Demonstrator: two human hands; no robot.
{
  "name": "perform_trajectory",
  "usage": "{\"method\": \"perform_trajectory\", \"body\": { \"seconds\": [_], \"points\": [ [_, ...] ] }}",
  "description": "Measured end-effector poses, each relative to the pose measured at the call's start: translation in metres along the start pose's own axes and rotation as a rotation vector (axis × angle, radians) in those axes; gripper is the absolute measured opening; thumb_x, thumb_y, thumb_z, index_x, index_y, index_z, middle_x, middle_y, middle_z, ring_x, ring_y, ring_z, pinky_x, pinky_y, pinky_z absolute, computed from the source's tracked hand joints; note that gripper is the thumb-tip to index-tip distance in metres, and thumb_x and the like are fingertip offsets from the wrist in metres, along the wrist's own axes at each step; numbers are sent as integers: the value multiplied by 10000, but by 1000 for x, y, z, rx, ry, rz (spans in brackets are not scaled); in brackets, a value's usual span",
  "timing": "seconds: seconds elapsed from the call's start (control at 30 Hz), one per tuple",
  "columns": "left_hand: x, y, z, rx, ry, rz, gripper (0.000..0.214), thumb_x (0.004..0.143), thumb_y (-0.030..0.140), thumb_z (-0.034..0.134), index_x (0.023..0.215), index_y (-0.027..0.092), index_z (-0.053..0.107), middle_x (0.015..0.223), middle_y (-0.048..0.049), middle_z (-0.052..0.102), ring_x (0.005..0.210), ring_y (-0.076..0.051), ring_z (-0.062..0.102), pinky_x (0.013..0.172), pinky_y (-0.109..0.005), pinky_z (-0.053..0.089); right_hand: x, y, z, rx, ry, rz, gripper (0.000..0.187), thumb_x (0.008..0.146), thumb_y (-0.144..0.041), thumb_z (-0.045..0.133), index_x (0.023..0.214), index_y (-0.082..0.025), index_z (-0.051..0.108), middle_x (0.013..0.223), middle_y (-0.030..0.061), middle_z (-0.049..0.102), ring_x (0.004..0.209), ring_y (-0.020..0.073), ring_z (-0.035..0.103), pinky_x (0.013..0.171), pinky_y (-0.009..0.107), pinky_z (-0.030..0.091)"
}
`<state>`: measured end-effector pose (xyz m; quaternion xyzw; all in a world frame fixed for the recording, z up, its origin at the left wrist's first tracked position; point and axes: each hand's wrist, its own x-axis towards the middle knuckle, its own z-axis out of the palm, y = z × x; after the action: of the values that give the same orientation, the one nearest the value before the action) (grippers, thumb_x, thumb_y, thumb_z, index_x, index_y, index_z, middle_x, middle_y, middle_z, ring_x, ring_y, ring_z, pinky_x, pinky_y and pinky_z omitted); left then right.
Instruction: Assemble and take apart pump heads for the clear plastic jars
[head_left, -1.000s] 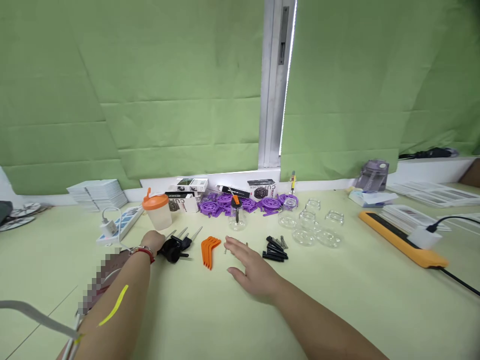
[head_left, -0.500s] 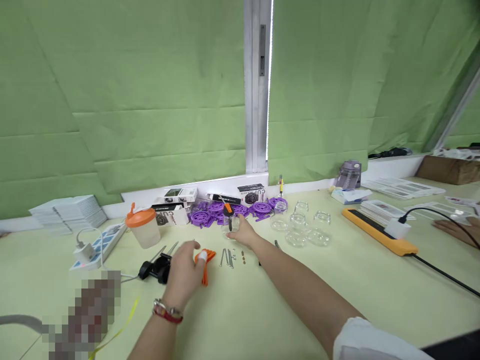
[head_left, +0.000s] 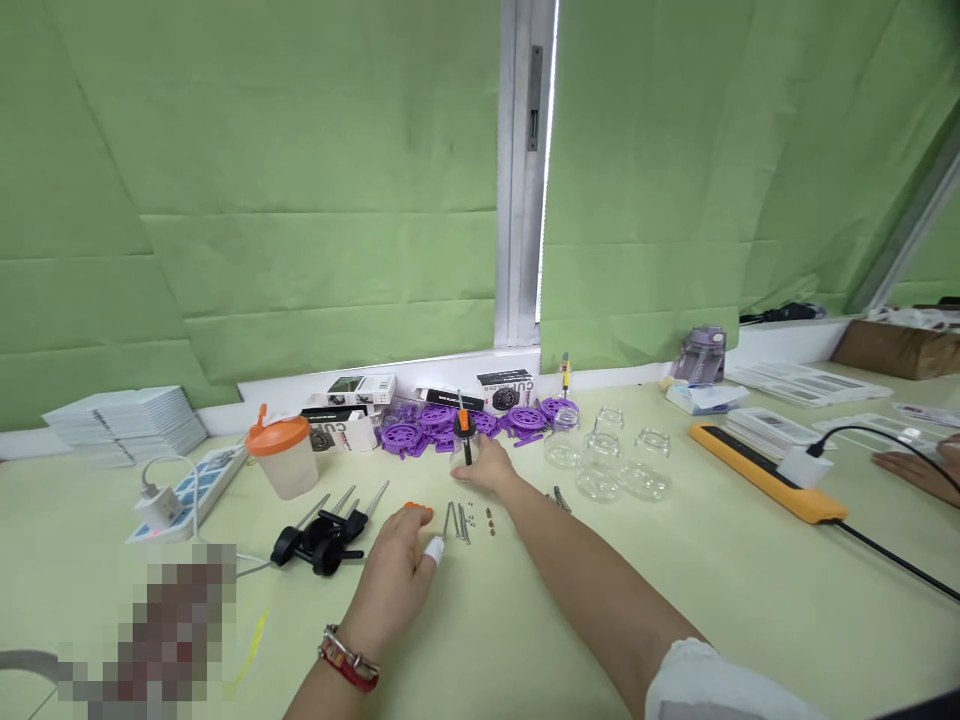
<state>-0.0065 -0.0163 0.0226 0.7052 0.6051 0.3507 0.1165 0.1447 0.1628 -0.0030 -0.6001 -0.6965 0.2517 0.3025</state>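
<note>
My right hand reaches across the table, its fingers wrapped round a small clear glass jar. Inside the jar's mouth stands a black piece with an orange top, a thin metal rod rising from it. My left hand, a white wrap on the thumb, hovers over orange plastic pieces, mostly hidden beneath it; thumb and forefinger are apart. Beside its thumb lie long metal screws, small nuts and brass-coloured bits. Black parts with metal rods lie to its left.
Purple plastic wheels and printed boxes line the back. Several glass jars stand right, with springs before them. An orange-lidded cup, white power strip and orange power strip flank the area. Another person's hand rests far right.
My left hand has moved right, from beside the orange pieces to over them, near the screws. My right hand stays on the jar; a metal rod now shows above the orange top.
</note>
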Motion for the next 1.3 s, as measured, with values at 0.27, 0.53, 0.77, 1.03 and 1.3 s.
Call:
{"method": "perform_trajectory", "body": {
  "seconds": [0.27,0.53,0.77,1.03,1.3],
  "points": [
    [4,-7,1,-42,30,-46,236,794,344,510,965,198,584,1019,-117,639,981,-275,591,862,-433,462,-13,-8,-18,-42,39,-116,626,613,-353,719,1148,-160,456,1077,107,566,987,255,552,798,359,439],
    [2,10,-4,-455,189,-157,516,819,456,497,1245,194,368,975,-80,600,793,-195,625,684,-335,513,-93,-27,-51,-313,209,-528,496,655,-330,712,1090,-216,505,1106,110,480,1053,295,423,856,430,406],
    [2,29,2,-600,63,-292,338,792,520,524,882,194,512,596,46,500,449,-111,476,417,-223,389,-154,-20,-62,-163,130,-616,596,609,-291,752,1140,-208,493,1219,122,452,1151,316,381,934,463,387],
    [6,40,-4,-560,32,-258,319,809,504,484,718,200,513,579,39,491,454,-112,470,403,-216,380,-149,10,-75,903,-634,116,615,760,-686,466,1199,-267,366,1039,69,552,796,193,650,573,293,497],
    [5,35,16,-499,148,-412,356,728,561,557,684,211,506,475,63,413,363,-97,370,327,-216,289,-159,7,-69,871,-513,122,566,719,-675,538,1075,-252,419,850,6,547,504,90,530,408,192,346]
  ]
}}
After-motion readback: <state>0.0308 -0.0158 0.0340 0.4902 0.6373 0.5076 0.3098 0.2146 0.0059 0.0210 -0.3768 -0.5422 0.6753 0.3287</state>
